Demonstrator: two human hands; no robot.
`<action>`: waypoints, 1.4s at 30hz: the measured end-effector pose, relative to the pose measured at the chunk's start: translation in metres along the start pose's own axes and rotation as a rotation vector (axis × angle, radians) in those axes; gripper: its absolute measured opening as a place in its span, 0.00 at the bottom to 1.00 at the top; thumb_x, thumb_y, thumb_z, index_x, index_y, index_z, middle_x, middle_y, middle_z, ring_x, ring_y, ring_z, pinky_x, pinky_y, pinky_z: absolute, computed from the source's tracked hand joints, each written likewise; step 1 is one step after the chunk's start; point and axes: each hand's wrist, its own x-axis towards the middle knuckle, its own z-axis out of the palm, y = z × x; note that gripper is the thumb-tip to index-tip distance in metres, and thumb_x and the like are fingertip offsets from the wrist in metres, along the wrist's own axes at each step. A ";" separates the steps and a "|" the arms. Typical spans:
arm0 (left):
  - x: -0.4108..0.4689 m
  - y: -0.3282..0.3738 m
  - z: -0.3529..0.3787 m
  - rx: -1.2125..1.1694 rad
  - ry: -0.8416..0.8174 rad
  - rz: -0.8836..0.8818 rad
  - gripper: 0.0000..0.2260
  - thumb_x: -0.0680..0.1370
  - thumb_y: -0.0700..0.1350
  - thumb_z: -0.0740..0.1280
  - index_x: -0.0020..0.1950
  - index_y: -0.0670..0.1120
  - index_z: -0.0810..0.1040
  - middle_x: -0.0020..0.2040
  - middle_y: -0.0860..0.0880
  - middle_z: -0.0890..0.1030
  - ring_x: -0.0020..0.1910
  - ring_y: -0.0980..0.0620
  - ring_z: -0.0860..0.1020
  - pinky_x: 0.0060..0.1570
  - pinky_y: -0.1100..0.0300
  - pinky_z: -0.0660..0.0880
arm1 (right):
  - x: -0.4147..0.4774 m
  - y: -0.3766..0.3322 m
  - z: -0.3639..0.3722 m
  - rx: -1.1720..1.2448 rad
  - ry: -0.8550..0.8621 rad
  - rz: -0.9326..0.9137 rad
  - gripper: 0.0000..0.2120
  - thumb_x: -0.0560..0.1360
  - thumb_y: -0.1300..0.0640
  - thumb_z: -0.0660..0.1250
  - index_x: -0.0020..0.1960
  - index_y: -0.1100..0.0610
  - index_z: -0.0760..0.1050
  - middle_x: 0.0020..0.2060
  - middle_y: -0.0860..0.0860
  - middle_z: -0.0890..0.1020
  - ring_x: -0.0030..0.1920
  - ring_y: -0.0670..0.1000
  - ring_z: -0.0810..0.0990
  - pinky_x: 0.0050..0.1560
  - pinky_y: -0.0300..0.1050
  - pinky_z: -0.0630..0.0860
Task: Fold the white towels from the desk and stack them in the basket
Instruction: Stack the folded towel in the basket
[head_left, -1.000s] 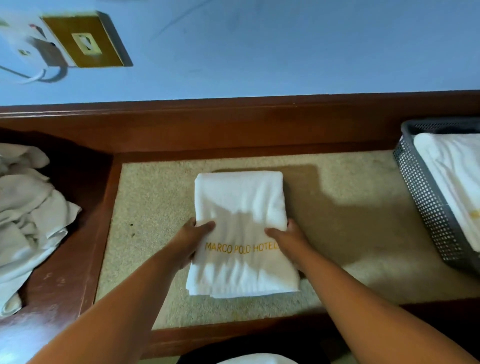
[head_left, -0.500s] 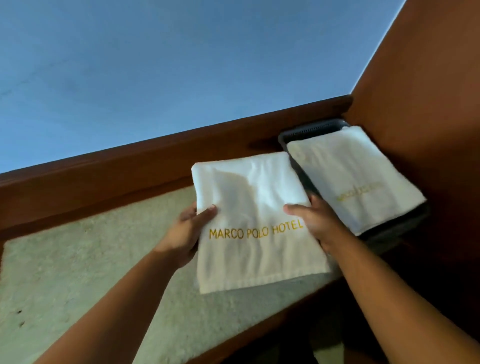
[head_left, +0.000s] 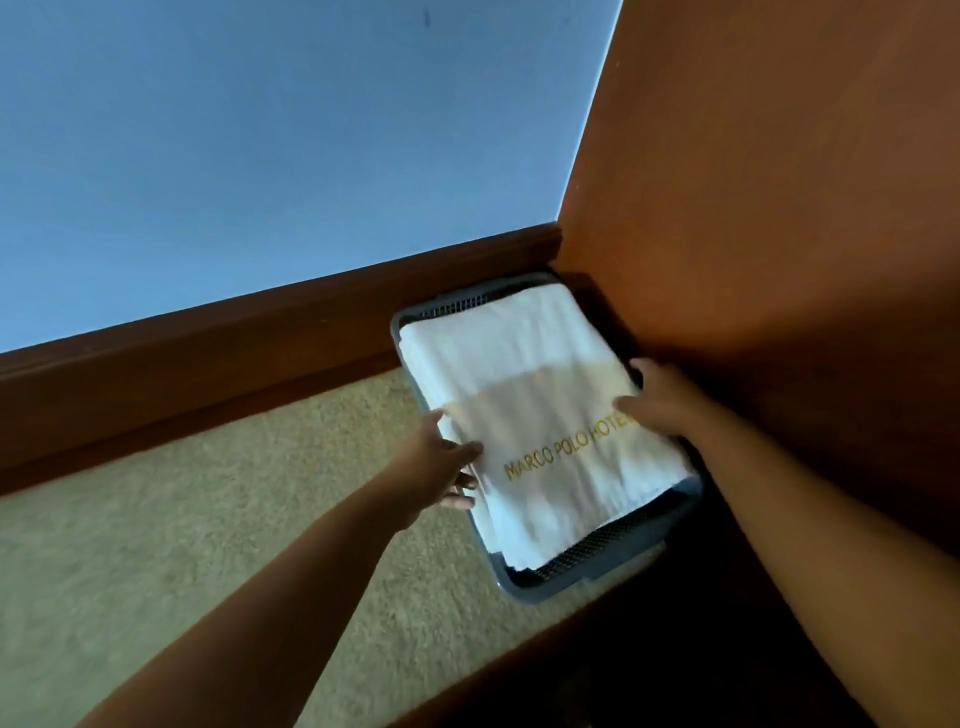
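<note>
Blue wall (head_left: 260, 156) up top, dark wooden ledge (head_left: 208, 353) below it, orange-brown side panel (head_left: 779, 208) on the right. We see a beige speckled worktop (head_left: 182, 519) filling the lower left. Grey perforated basket (head_left: 597, 577) sits in the corner where ledge and panel meet. Folded white towel (head_left: 545, 405) lies on top of the stack inside the basket, gold lettering (head_left: 566, 447) facing up. We read MARCO POLO HOTEL, the last letter partly covered by the right thumb. Under it we see more white towel layers (head_left: 496, 519) at the near-left edge. Left hand (head_left: 441, 467) pinches the towel's left edge, thumb on top, fingers tucked beneath. Right hand (head_left: 660, 400) grips the right edge, thumb lying on the cloth, fingers curled over the side. Both forearms reach in from the bottom of the view. We cannot tell whether the towel's full weight rests on the stack.
</note>
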 end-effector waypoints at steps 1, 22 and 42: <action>0.007 -0.008 0.002 0.094 0.082 0.007 0.24 0.79 0.43 0.71 0.71 0.49 0.64 0.51 0.41 0.80 0.46 0.43 0.82 0.46 0.42 0.82 | 0.004 0.004 0.006 -0.126 -0.009 0.064 0.33 0.75 0.49 0.71 0.75 0.57 0.64 0.71 0.61 0.69 0.68 0.63 0.72 0.65 0.55 0.72; 0.110 0.014 0.032 1.385 0.228 0.303 0.41 0.79 0.71 0.50 0.83 0.49 0.40 0.81 0.47 0.33 0.79 0.47 0.32 0.77 0.49 0.37 | 0.063 -0.003 0.094 -0.258 0.207 -0.401 0.40 0.73 0.29 0.41 0.81 0.42 0.39 0.81 0.48 0.39 0.81 0.52 0.40 0.78 0.56 0.41; 0.029 -0.045 0.069 1.657 -0.133 0.421 0.52 0.70 0.77 0.57 0.80 0.56 0.31 0.77 0.42 0.24 0.76 0.39 0.28 0.77 0.44 0.36 | -0.045 0.087 0.078 -0.311 -0.076 -0.189 0.48 0.74 0.25 0.55 0.80 0.44 0.32 0.77 0.52 0.28 0.78 0.56 0.30 0.77 0.56 0.36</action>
